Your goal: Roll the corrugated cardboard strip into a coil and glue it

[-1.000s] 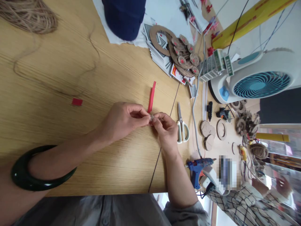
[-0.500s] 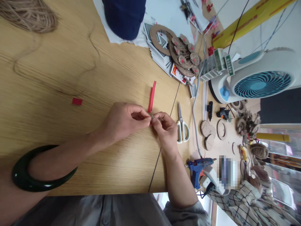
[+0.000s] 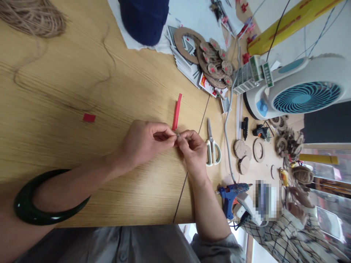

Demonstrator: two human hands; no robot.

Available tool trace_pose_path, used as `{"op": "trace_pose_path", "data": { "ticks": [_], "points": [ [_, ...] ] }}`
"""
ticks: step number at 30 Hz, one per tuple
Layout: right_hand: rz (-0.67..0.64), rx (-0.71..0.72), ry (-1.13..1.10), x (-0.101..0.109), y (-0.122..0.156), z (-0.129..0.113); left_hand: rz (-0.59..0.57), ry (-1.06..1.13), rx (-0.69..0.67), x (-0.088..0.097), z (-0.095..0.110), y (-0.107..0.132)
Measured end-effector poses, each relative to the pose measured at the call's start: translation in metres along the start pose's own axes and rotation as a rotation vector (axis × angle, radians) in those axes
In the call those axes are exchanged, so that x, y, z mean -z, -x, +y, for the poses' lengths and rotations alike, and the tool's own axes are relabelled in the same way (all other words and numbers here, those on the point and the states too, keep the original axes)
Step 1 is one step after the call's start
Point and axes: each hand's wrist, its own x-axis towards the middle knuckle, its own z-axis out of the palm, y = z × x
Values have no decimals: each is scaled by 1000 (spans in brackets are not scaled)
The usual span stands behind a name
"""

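Observation:
My left hand [image 3: 145,140] and my right hand [image 3: 193,149] meet fingertip to fingertip over the wooden table [image 3: 68,91]. Both pinch a tiny pale piece [image 3: 177,135] between thumb and fingers; it is too small to name. A red paper strip [image 3: 177,111] lies on the table just beyond my fingertips. A dark green bangle [image 3: 41,212] circles my left forearm. White-handled scissors [image 3: 211,144] lie just right of my right hand.
A blue glue gun [image 3: 231,193] rests near the front edge. Cardboard discs [image 3: 242,155] and rings lie to the right. A stack of cards and decorated discs [image 3: 212,64], a white and teal fan [image 3: 298,93], a jute coil [image 3: 33,16] and a small red scrap [image 3: 89,117] are around. Another person's checked sleeve [image 3: 287,230] shows at lower right.
My hands stay together in the same spot, fingers shifting only slightly on the tiny piece. The other person's hand at lower right has moved a little.

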Motion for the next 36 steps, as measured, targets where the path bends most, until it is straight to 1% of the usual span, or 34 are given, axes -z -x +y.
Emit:
{"op": "trace_pose_path", "data": {
  "ticks": [6,10,12,17,22,24,30,34,36],
  "points": [
    [-26,3,-59,1,-2,-3,-12,-89,-72,-1,-1,3],
    [-1,-12,-54,2,-3,-5,-16,-58,-133,-1,-4,1],
    [4,-20,-82,3,-4,-6,-12,-46,-143,-1,-6,0],
    [-18,-45,-111,3,-4,-5,-3,-9,-116,-1,-8,-2],
    [-18,-45,-113,6,-3,0,9,-27,-14,0,-4,-1],
    [-20,-46,-120,7,-3,0,15,-21,7,0,-3,-1],
    [-78,-34,-81,7,-4,-5,12,-24,0,2,-3,-1],
    [-57,0,-31,8,-3,-6,-17,-66,-31,2,-4,0],
    [-69,30,2,9,-3,-7,-28,-107,-41,2,-4,0]
  ]
}}
